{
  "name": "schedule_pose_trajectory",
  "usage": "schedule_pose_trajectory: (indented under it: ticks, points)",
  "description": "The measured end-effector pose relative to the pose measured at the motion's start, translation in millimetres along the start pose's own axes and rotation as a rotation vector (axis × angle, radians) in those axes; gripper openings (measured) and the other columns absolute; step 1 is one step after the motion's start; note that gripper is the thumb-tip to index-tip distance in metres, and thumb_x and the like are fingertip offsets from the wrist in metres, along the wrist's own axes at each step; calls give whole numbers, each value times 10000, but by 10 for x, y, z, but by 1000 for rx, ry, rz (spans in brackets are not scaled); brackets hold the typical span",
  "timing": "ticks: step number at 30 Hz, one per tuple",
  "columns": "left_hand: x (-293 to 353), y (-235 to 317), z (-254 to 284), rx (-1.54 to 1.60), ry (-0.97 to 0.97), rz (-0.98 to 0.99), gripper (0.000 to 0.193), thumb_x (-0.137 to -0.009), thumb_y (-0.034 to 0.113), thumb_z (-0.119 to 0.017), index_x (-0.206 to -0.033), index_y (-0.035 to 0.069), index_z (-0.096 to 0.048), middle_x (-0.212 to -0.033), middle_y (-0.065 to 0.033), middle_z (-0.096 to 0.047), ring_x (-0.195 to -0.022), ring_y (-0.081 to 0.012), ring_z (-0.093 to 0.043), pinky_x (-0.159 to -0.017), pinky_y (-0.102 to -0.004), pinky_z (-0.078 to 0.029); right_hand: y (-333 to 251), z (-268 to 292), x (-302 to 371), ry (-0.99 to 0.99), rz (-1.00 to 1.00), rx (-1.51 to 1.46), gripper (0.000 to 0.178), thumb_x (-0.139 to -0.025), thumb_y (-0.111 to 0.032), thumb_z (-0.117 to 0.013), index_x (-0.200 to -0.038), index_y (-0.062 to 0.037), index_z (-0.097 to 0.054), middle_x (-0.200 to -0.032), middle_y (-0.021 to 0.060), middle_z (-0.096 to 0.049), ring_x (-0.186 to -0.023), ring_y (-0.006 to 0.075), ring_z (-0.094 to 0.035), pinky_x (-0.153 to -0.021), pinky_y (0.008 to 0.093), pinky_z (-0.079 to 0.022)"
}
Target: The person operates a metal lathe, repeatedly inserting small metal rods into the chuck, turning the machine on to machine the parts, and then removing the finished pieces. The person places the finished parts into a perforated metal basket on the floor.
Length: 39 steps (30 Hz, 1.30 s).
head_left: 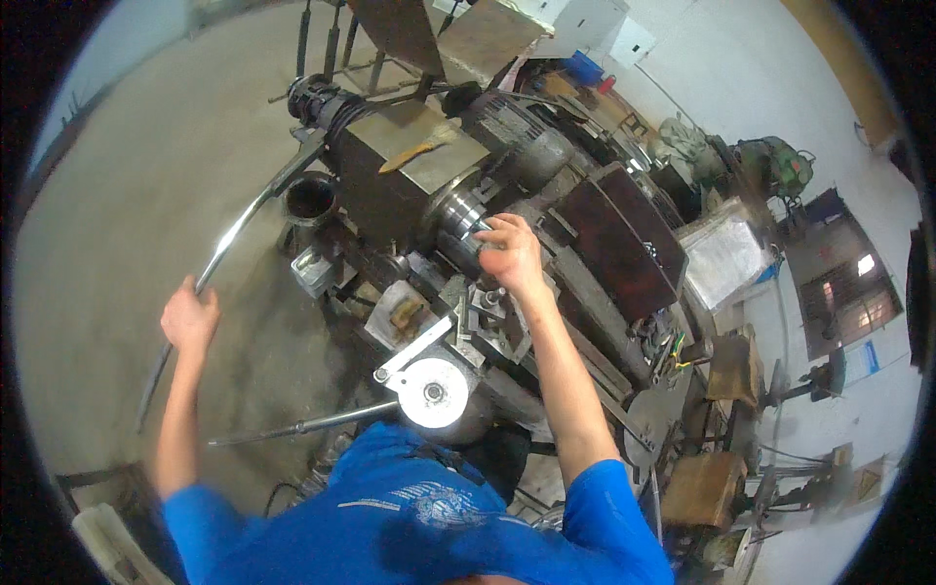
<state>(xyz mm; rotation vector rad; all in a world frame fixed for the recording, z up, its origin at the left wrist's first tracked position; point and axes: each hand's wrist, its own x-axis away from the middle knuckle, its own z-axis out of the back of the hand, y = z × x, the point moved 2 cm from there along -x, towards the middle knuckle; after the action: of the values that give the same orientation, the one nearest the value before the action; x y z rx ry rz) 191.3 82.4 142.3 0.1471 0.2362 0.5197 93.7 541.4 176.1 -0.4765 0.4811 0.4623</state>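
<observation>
My left hand (190,317) is closed around a long metal lever (232,230) that slants from the far end of a lathe-like machine down past my fist. My right hand (509,255) reaches across the machine, thumb and fingers curled at the end of a shiny round metal part (462,216) at its spindle. The palm and fingertips partly cover that end. Nearer to me, a bright handwheel (433,392) sits below a toolpost (487,310) and a flat metal arm (417,347). On top of the machine's headstock (434,171) lies a wooden-handled brush (417,152).
A second metal rod (302,426) sticks out left from the handwheel. A dark red box-shaped cover (616,239) stands right of my right forearm. Beyond it are a pale tray (723,252) and a green bag (773,166). An open pipe (310,198) rises near the lever.
</observation>
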Motion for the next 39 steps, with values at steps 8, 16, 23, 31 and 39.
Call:
schedule_pose_trajectory:
  ticks: [8, 16, 23, 31, 39]
  points:
    - [334, 970, 675, 422, -68, -814, 305, -765, 123, -622, -1035, -9, -574, -947, -159, -625, -896, -319, -597, -792, -374, -464, -353, 498, 611, 177, 13, -849, 380, -655, -297, -629, -912, -28, -708, -1070, 138, -633, -1003, 244, -518, -901, 371, -380]
    - [1189, 2970, 1014, 1015, -338, -1340, 463, -746, 175, -667, -1149, -12, -537, -1102, -180, -581, -1024, -312, -568, -879, -371, -442, -485, 785, 976, 163, -93, -1242, 573, -669, -521, -675, -834, 28, -699, -983, 197, -639, -928, 275, -591, -848, 367, -429]
    - [1235, 3382, 686, 914, -460, -1226, 334, -786, 160, -623, -1071, -12, -590, -959, -169, -647, -889, -276, -636, -768, -350, -490, -526, 989, 1179, 18, 31, -1197, 556, -722, -525, -643, -709, 29, -690, -886, 205, -649, -808, 279, -616, -748, 356, -460]
    - [1111, 3161, 873, 830, -535, -1190, 329, -812, 153, -612, -1094, -11, -570, -846, -136, -651, -797, -204, -642, -734, -318, -488, -276, 952, 1283, 103, -75, -1243, 596, -700, -557, -645, -753, 34, -696, -905, 214, -644, -844, 282, -619, -781, 354, -459]
    - [1451, 3318, 778, 1023, -818, -1131, 379, -840, 207, -603, -1136, -23, -550, -955, -144, -645, -902, -180, -611, -794, -319, -475, -263, 980, 1315, 169, -42, -939, 539, -735, -525, -621, -782, 6, -701, -965, 193, -647, -870, 271, -617, -780, 351, -460]
